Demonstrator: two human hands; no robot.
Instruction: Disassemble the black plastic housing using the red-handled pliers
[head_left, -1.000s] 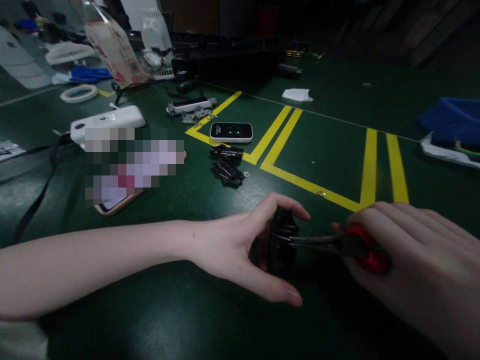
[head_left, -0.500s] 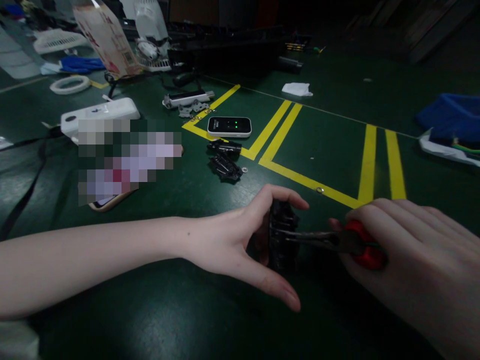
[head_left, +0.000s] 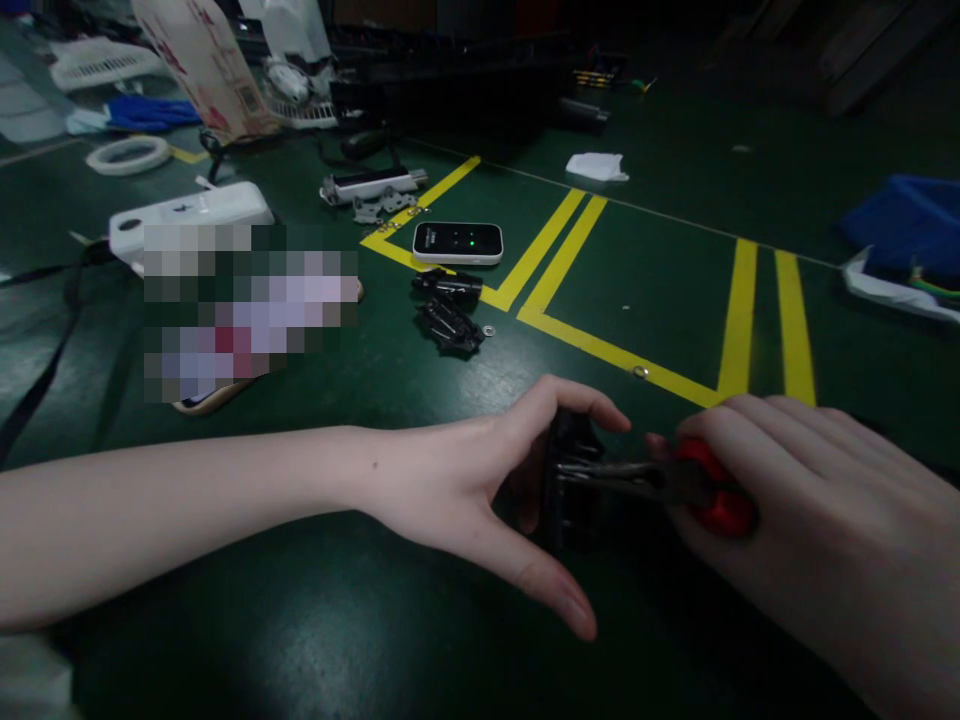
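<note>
My right hand (head_left: 810, 510) is closed around the red handles of dark needle-nose pliers (head_left: 645, 480). Their jaws point left and reach onto a ribbed black plastic part (head_left: 574, 510). My left hand (head_left: 487, 480) cups this part from the left, its index finger curled over the top. The left thumb is stretched out below, apart from the part. My other left fingers are mostly hidden behind it. Dim light hides where exactly the jaws grip. Two more black plastic pieces, a tubular one (head_left: 450, 287) and a jagged one (head_left: 450, 325), lie beyond my hands.
A small metal ring (head_left: 489, 331) lies by the black pieces, and another ring (head_left: 640, 372) on the yellow tape. A black-and-white device (head_left: 457, 244) with a green light stands behind. At left are a blurred-out phone (head_left: 262, 330) and a white device (head_left: 195, 215); far right, blue material (head_left: 907, 225).
The black plastic part and my left fingertips have shifted slightly right. The pliers and my right hand have moved a little left, and the jaws now sit nearer the part's left edge.
</note>
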